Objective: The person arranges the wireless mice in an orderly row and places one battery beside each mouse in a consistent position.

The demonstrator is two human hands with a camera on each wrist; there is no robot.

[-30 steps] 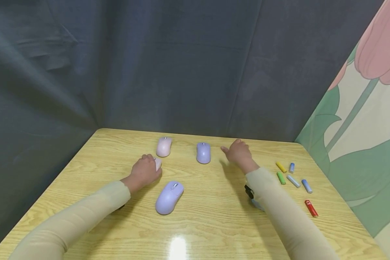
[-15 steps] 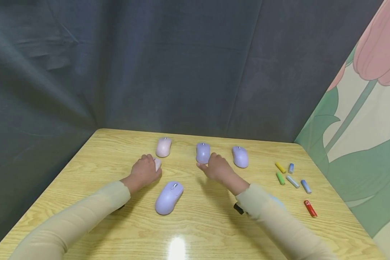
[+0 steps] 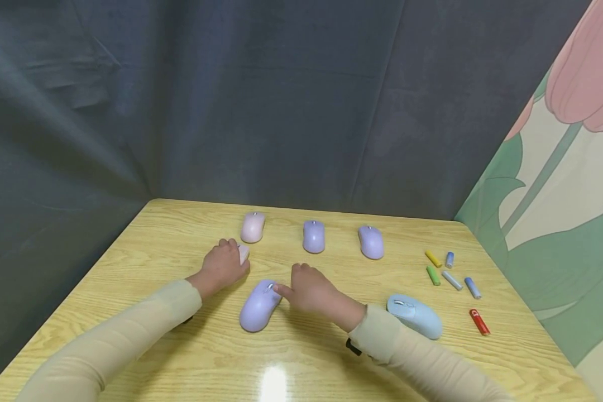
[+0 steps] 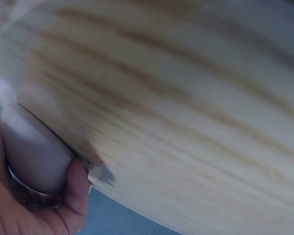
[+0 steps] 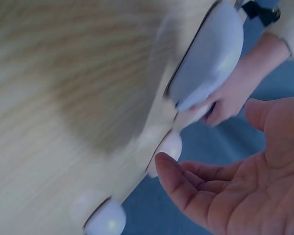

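My left hand (image 3: 224, 264) grips a pale pink computer mouse (image 3: 244, 254) on the table; its thumb and fingers wrap the sides of the mouse (image 4: 36, 152) in the left wrist view. Beside the nearer lilac mouse (image 3: 257, 310) hovers my right hand (image 3: 309, 290), the thumb overlapping that mouse's front edge in the head view. Nothing is held in the right hand (image 5: 245, 181), whose fingers are loosely bent and thumb apart in the right wrist view. Along the back stand a pink mouse (image 3: 253, 227), a purple mouse (image 3: 314, 237) and another lilac mouse (image 3: 371, 242).
A light blue mouse (image 3: 416, 317) lies by the right forearm. Farther right are several small batteries, among them a yellow battery (image 3: 434, 258), a green battery (image 3: 433, 275) and a red battery (image 3: 479, 322). A dark curtain (image 3: 301, 111) hangs behind the wooden table (image 3: 191, 363).
My right hand has come away from the back right, passing left and nearer to the front lilac mouse. The back-right lilac mouse and the light blue mouse are now uncovered. My left hand stays put.
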